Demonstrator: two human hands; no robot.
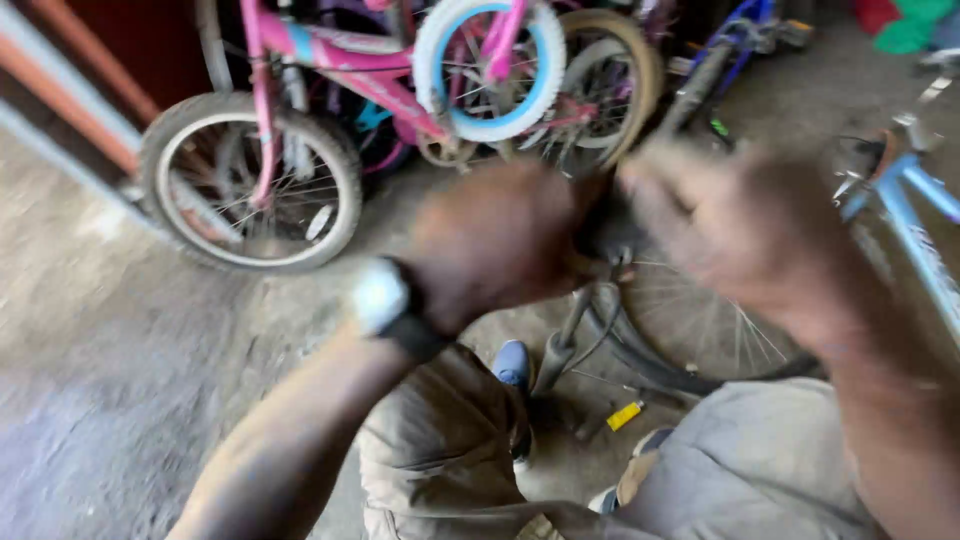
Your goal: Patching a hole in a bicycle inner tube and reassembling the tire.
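Head view looks down on two blurred bare hands raised over a bicycle wheel (690,330) that stands between the person's knees. Left hand (495,240), with a pale-faced watch on a dark strap (385,300) at its wrist, is curled into a closed grip at the wheel's 11 o'clock edge, against a dark part of the tyre (605,235); motion blur hides exactly what the fingers enclose. Right hand (745,225) sits at the wheel's 1 o'clock, fingers bent over the same dark rim area, but I cannot tell whether its grip is clenched or released. The wheel shows thin metal spokes fanning out and a black rubber tyre partly hanging loose at its 7 o'clock. At 6 o'clock from the hands lie the person's grey-khaki trousers (440,440), a blue shoe (513,362), and a small yellow object (624,414) on the rough concrete floor (110,330). At 10 o'clock leans a pink child's bicycle (340,60) with a worn grey tyre and a white-and-blue small wheel (490,65). At 3 o'clock a light-blue bicycle frame (915,220) crosses the edge.
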